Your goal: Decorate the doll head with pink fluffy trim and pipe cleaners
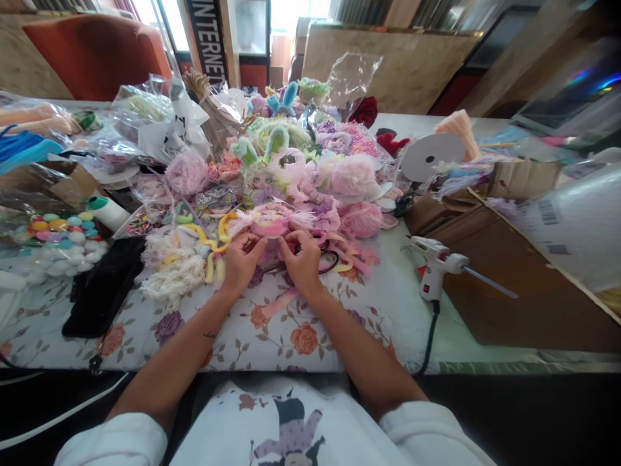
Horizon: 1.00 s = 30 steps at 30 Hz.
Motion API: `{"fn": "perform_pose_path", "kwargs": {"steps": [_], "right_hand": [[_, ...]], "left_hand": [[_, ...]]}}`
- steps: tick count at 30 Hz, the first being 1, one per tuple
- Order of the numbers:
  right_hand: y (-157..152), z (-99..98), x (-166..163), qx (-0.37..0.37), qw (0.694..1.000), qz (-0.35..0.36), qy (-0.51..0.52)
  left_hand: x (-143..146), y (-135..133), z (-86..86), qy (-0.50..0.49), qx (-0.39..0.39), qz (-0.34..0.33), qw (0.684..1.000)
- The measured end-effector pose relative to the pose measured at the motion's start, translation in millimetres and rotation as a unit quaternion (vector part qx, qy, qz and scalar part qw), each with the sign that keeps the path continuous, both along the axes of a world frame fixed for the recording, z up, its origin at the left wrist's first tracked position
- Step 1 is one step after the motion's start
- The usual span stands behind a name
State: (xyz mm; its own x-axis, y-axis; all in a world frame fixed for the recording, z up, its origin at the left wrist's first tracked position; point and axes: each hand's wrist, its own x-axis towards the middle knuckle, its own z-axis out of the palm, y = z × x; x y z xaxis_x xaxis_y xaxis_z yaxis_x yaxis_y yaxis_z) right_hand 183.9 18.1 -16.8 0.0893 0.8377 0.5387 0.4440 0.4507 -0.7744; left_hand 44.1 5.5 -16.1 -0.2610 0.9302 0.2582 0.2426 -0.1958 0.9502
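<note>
My left hand (241,261) and my right hand (301,257) rest side by side on the flowered tablecloth (272,323), fingers curled and pinching at the lower edge of a pink fluffy craft piece (270,224) with fringed trim. Both hands grip it from below; the exact part between the fingertips is hidden. A thin black ring or band (330,261) lies just right of my right hand. Yellow curled pipe-cleaner shapes (213,244) and white woolly yarn (171,272) lie left of my left hand.
A white glue gun (436,262) stands at the right, its cord hanging over the table edge. Beside it lies brown cardboard (509,285). Behind is a heap of pastel pom-poms and bunny-ear pieces (301,162). Colourful balls in a bag (58,236) and black fabric (104,285) sit at the left.
</note>
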Motion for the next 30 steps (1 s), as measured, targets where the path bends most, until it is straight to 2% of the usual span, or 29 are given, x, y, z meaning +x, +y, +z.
{"fn": "perform_pose_path", "kwargs": {"steps": [16, 24, 30], "right_hand": [[1.0, -3.0, -0.9, -0.011, 1.000, 0.007, 0.005], [2.9, -5.6, -3.7, -0.004, 1.000, 0.000, 0.012], [2.1, -5.8, -3.4, -0.012, 0.999, 0.003, 0.030]], "left_hand": [[-0.3, 2.4, -4.9, 0.013, 0.009, 0.004, 1.000], [1.5, -0.1, -2.3, -0.047, 0.009, -0.011, 0.999], [3.5, -0.2, -1.2, -0.025, 0.002, 0.022, 0.999]]}}
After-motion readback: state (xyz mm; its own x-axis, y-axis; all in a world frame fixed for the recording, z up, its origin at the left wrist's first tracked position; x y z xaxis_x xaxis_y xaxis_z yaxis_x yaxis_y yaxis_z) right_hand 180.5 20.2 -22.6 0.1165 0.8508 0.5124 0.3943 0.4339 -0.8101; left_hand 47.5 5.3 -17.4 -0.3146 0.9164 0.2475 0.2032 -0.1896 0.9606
